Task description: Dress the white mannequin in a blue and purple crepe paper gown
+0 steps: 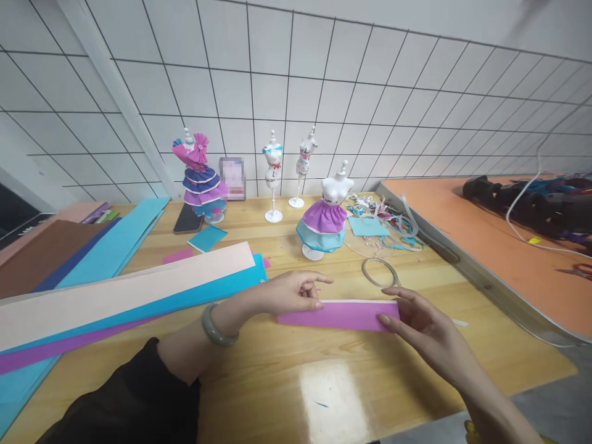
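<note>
Between my two hands a purple paper strip point(345, 316) with a white upper edge is held above the wooden table. My left hand point(296, 292), with a bangle point(217, 327) on its wrist, pinches the strip's upper edge near its left part. At the strip's right end, my right hand point(419, 320) grips it with the thumb in front. Just beyond the strip stands a small white dress form point(337, 187) wearing a purple and light blue skirt point(324, 226). A ring-shaped coil point(379, 272) lies near my right fingertips.
Long paper sheets point(124, 290) cover the table's left side. Farther back are a dressed mannequin point(203, 179), two bare dress forms point(272, 166), a phone point(189, 219) and a framed card point(232, 179). Scraps point(393, 222) lie at the back right, beside an orange surface point(444, 228).
</note>
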Demonstrator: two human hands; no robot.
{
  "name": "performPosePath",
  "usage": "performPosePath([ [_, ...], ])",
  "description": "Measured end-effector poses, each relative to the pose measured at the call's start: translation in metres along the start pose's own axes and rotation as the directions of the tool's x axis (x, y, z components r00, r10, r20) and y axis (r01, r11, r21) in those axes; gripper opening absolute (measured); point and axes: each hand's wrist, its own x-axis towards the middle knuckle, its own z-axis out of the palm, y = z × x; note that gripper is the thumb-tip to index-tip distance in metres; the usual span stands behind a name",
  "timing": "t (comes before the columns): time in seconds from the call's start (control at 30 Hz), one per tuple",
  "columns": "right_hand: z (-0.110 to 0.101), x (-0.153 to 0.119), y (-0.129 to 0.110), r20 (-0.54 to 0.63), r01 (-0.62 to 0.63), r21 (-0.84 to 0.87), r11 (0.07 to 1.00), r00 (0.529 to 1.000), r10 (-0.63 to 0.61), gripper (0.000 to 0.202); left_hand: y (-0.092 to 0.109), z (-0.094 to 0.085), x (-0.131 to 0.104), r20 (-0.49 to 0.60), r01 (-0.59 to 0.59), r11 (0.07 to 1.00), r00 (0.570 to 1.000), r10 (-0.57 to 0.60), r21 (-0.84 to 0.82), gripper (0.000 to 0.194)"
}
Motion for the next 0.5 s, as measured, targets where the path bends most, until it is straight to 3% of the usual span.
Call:
performPosePath([
  [0.13, -0.0017, 0.0009, 0.0043, 0.016, 0.066, -0.082, 0.994, 0.998, -0.065, 0.025, -0.0014, 0.0003, 0.0005, -0.014, -0.006, 1.000, 1.000, 0.006, -0.008, 0.057],
  [0.3, -0.0017, 0.0020, 0.0031, 0.053, 0.083, -0.178, 0.981, 0.996, -0.075, 0.030, -0.0025, 0.0003, 0.0009, -0.031, -0.017, 1.000, 0.999, 0.017, -0.010, 0.054],
  [0.5, -0.0026, 0.0027, 0.0013, -0.022, 0.044, -0.241, 0.969, 0.998, -0.051, 0.039, -0.0018, 0.0001, 0.0015, -0.051, 0.018, 0.995, 0.998, -0.023, -0.096, 0.065],
])
